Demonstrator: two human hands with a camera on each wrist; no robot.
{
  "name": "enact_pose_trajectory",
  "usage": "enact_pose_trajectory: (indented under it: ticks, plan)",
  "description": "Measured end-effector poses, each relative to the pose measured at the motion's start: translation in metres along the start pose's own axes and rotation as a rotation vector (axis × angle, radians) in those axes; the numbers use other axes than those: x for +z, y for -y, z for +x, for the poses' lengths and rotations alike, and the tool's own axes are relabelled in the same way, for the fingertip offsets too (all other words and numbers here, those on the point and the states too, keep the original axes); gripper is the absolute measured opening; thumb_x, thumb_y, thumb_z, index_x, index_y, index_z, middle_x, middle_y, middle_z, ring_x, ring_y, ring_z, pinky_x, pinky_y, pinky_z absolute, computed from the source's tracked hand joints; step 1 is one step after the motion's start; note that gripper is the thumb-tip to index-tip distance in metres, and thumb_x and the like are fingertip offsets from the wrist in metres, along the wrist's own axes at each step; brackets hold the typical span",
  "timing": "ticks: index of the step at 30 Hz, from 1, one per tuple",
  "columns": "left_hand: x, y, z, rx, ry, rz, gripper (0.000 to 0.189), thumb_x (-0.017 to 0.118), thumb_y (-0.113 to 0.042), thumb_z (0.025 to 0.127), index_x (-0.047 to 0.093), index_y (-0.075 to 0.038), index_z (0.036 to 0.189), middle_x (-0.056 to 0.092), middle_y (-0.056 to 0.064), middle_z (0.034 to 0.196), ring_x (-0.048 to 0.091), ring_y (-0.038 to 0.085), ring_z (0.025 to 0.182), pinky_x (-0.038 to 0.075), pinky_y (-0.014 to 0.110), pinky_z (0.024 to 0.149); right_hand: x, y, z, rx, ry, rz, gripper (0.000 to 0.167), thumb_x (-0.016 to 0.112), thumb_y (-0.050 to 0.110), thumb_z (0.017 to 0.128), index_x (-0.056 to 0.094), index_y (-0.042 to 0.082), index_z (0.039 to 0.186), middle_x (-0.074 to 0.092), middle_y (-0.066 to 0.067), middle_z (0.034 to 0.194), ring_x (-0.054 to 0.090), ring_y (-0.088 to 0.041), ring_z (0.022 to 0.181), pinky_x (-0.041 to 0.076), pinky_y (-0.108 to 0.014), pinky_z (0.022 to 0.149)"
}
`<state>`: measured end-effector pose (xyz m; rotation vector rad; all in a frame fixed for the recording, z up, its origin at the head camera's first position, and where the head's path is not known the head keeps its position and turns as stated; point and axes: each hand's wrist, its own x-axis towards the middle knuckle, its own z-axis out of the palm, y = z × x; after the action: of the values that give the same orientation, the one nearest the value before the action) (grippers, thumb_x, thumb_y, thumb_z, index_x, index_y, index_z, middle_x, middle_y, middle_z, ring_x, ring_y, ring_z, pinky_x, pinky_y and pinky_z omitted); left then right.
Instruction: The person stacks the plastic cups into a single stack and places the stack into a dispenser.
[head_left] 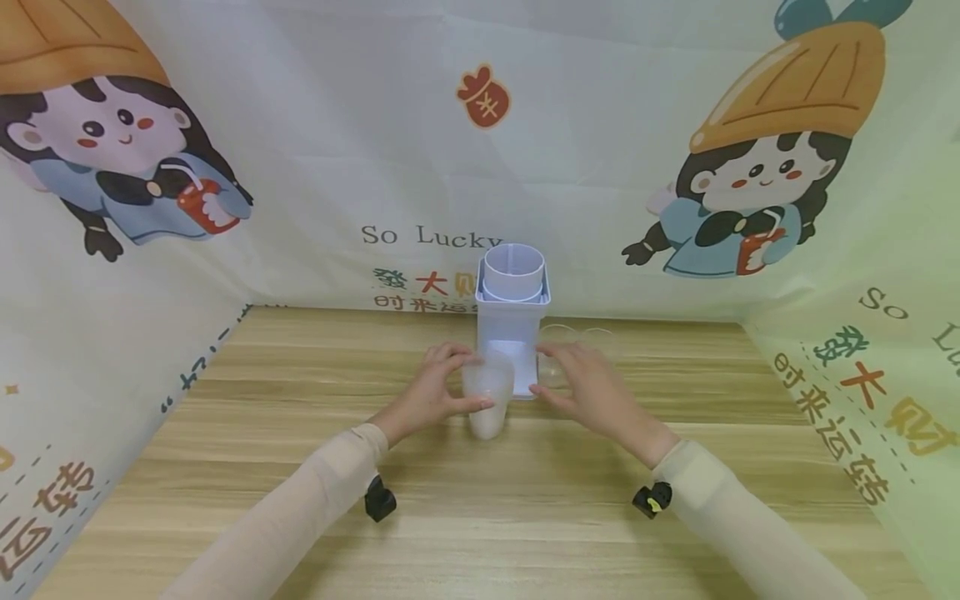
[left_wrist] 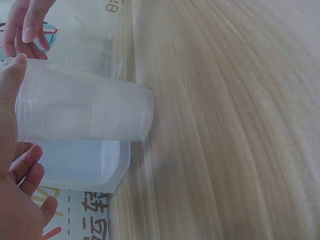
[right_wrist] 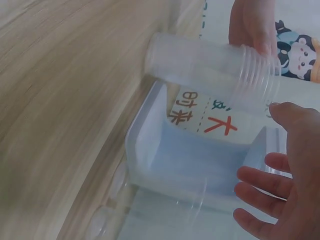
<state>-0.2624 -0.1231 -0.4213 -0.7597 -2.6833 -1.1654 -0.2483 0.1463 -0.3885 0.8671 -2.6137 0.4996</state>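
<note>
A nested stack of translucent plastic cups (head_left: 487, 400) is in my left hand (head_left: 429, 392), with the thumb and fingers near the rims. The right wrist view shows several rims at the upper end of this stack (right_wrist: 210, 65). Just behind it stands a white cup dispenser (head_left: 510, 321) with a round tube at its top. My right hand (head_left: 596, 392) is beside the dispenser's lower right side, fingers spread and loosely bent, holding nothing. In the right wrist view its thumb (right_wrist: 290, 114) is close to the cup rims; whether it touches them I cannot tell.
Clear plastic cups (head_left: 553, 371), faint against the wood, stand right of the dispenser, partly behind my right hand. The wooden tabletop (head_left: 480, 517) meets a printed cloth backdrop (head_left: 337, 150) at the back and on both sides.
</note>
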Motion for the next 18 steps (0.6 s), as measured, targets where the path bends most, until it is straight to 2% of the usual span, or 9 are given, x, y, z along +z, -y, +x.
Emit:
enact_pose_trajectory:
  ticks: [9,18]
  plan:
    - [-0.001,-0.002,-0.001,-0.005,-0.008,-0.014,0.065,0.086,-0.034,0.075,0.062,-0.004,0.128,0.051,0.015,0.137,0.04,0.033,0.131,0.041,0.056,0.109,0.0,-0.023,-0.002,0.011,-0.04,-0.031,0.06,0.072,0.039,0.089,0.054,0.005,0.135,0.063,-0.015,0.133,0.057,-0.035,0.123,0.044,-0.052,0.108]
    - [0.0,-0.002,0.0,-0.003,-0.01,0.01,0.067,0.086,-0.033,0.076,0.061,-0.004,0.13,0.051,0.014,0.137,0.041,0.034,0.13,0.041,0.056,0.109,-0.004,-0.051,-0.002,0.094,-0.027,-0.062,0.062,0.07,0.04,0.089,0.054,0.002,0.135,0.06,-0.019,0.134,0.054,-0.037,0.124,0.042,-0.054,0.109]
